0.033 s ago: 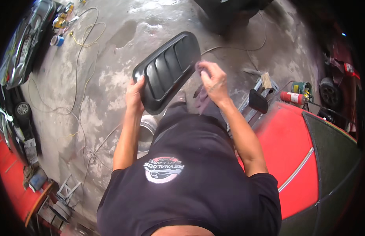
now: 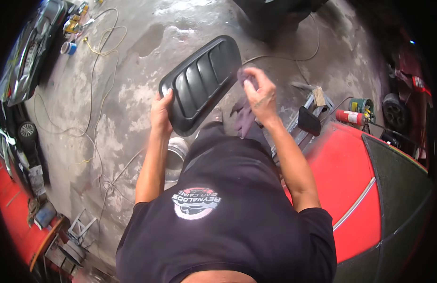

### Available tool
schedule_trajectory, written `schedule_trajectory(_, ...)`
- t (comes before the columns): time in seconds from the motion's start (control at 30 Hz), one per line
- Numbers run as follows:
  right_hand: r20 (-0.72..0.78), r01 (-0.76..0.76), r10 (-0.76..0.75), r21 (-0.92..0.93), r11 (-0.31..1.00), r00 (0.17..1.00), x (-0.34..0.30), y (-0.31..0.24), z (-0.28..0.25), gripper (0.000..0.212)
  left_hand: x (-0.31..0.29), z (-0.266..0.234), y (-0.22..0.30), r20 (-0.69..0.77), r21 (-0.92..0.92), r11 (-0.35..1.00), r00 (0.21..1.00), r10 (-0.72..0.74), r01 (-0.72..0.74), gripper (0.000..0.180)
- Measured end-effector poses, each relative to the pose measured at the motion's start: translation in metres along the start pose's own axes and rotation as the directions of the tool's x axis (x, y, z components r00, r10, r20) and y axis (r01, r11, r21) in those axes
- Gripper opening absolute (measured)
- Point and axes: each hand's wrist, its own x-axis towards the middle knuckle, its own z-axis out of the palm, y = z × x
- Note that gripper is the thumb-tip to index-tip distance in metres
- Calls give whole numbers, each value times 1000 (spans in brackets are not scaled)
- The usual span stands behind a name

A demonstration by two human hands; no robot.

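A black louvered vent cover (image 2: 199, 82), oblong with rounded corners and several raised slats, is held up in front of me at a slant. My left hand (image 2: 161, 112) grips its lower left edge, with the thumb on the face. Beside its right edge, my right hand (image 2: 261, 94) is closed on a greyish-purple cloth (image 2: 244, 118). Part of the cloth bunches at the fingertips and the rest hangs below the hand. The fingers of my left hand behind the cover are hidden.
To my right, a smaller black piece (image 2: 309, 120) rests on a metal stand (image 2: 317, 101), near a red fire extinguisher (image 2: 350, 117) and a red car panel (image 2: 346, 188). A white bucket (image 2: 176, 158) stands by my legs. Cords (image 2: 93, 122) cross the concrete floor at left, beside a dark bumper (image 2: 32, 52).
My right hand has shifted slightly to the right with the cloth, away from the vent cover's edge. The cover has tilted a little; my left hand keeps its grip.
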Motion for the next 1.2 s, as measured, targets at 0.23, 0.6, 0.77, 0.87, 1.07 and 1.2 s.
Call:
schedule_trajectory(0.23,148,378,-349,-309,873,925,69,1,14,13,-11,26,5,144,-30,1000,989,13,-9,31)
schedule_trajectory(0.6,316,423,-355,-177,889,880,51,3,30,12,-6,5,9,115,-91,996,993,-8,18,27)
schedule_trajectory(0.77,123,313,-289,-323,893,949,84,7,27,18,-9,9,9,90,-98,995,996,5,3,26)
schedule_trajectory(0.87,174,344,-303,-302,889,937,69,9,24,17,-10,16,8,40,-107,994,999,25,-21,27)
schedule_trajectory(1.07,338,270,-223,-100,957,915,40,16,19,16,0,1,5,-36,-17,1000,999,4,-5,26)
schedule_trajectory(1.2,528,-307,138,246,919,838,65,15,-9,13,10,-6,15,12,-31,999,999,-42,42,26)
